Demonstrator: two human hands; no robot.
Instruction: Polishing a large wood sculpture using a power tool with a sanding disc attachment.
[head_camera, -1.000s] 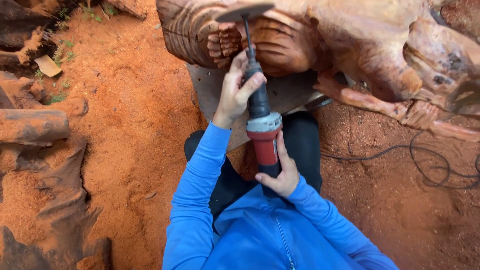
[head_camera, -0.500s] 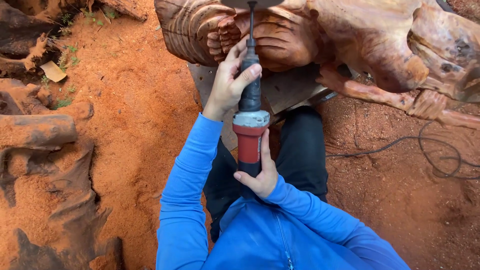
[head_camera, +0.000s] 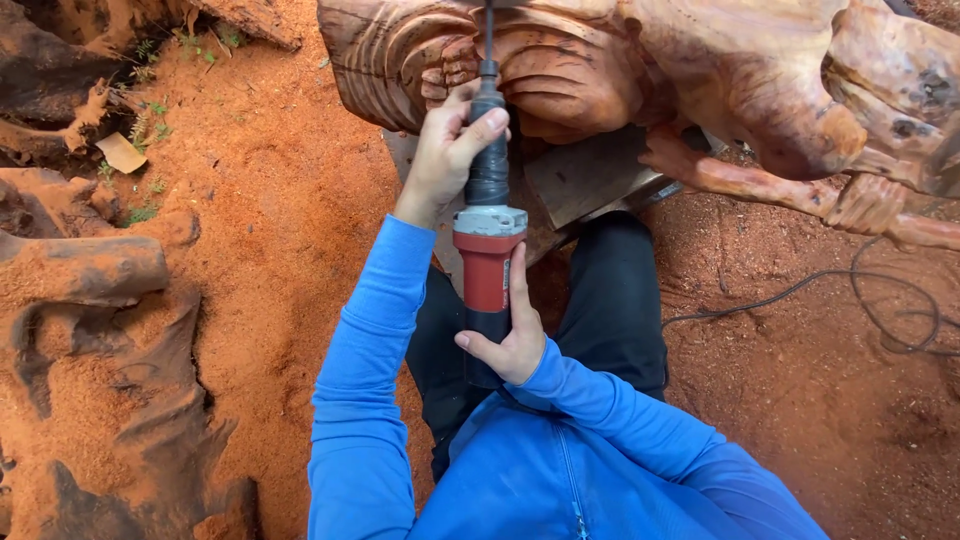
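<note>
Since a second ago the grinder (head_camera: 487, 235) has pushed up and forward: its disc, fully visible before, is now out past the top edge, and only the thin metal shaft (head_camera: 488, 35) shows, running up against the wood carving (head_camera: 640, 70). Both my hands have moved up with it. My left hand (head_camera: 445, 150) wraps the black neck of the tool just above the grey collar, fingers curled round the far side, thumb pressed along the near side, a full closed grip. My right hand (head_camera: 510, 340) holds the tail end, below the red body, thumb laid up along the red casing, other fingers closed round the dark rear part. Tool points nearly straight away from me, slightly tilted left at the top. Cannot tell whether the disc touches the wood, contact point is out of view. Carving is reddish, smooth, with ribbed grooves on the left lobe near the shaft; it spans the whole top of the view and sits on a flat wooden board (head_camera: 590, 175). My knees in black trousers (head_camera: 620, 300) are under the tool, blue sleeves (head_camera: 370, 350) in the foreground. Red sawdust ground (head_camera: 270, 230) all around. Black cable (head_camera: 860, 300) loops on the ground to my right, well apart from my hands. Rough wood offcuts (head_camera: 90, 270) lie on my left, dusted red.
</note>
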